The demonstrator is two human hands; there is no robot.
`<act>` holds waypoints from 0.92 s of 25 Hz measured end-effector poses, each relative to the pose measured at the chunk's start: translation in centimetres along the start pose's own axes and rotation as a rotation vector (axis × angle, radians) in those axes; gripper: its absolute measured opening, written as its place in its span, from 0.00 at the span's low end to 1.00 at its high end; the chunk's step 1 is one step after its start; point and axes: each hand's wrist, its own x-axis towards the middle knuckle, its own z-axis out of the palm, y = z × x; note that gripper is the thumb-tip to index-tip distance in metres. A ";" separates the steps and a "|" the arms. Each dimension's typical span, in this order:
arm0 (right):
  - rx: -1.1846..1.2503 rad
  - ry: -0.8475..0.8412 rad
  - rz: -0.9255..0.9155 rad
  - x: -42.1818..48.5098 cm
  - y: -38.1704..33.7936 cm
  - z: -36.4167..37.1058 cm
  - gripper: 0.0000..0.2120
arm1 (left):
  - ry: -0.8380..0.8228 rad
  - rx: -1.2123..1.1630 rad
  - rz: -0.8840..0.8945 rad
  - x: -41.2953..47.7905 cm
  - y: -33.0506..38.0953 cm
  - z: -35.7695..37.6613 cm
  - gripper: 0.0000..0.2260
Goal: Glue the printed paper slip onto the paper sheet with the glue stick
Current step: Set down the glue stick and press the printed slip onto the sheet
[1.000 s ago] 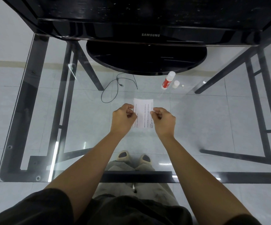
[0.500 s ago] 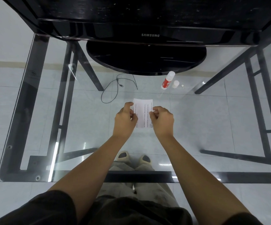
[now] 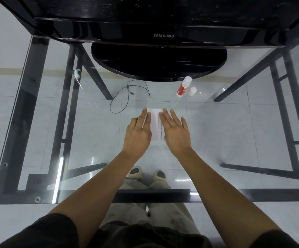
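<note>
A white printed paper slip (image 3: pixel 155 123) lies flat on the glass table (image 3: pixel 216 133), with lines of small text running along it. My left hand (image 3: pixel 139 130) rests flat on its left edge, fingers spread. My right hand (image 3: pixel 175 130) lies flat over its right edge, palm down. Only the middle strip of paper shows between the hands; I cannot tell a separate sheet beneath it. The red and white glue stick (image 3: pixel 183 86) lies uncapped beyond my right hand, with its white cap (image 3: pixel 192 91) beside it.
A black Samsung monitor (image 3: pixel 163 35) on a round base (image 3: pixel 158 63) stands at the far edge. A thin black cable (image 3: pixel 127 94) loops left of the paper. Black table legs, floor tiles and my feet show through the glass.
Both hands have gone from pinching the paper's side edges with curled fingers to lying flat and open on it. The paper stays in place.
</note>
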 end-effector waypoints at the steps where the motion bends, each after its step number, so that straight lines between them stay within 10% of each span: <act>1: -0.011 -0.022 -0.007 0.1 0.2 0.1 0.34 | -0.037 0.058 0.007 0.2 -0.2 0.1 0.26; 23: -0.020 -0.007 -0.161 0.2 2.8 0.2 0.35 | -0.309 0.383 0.606 5.0 -6.6 -1.7 0.32</act>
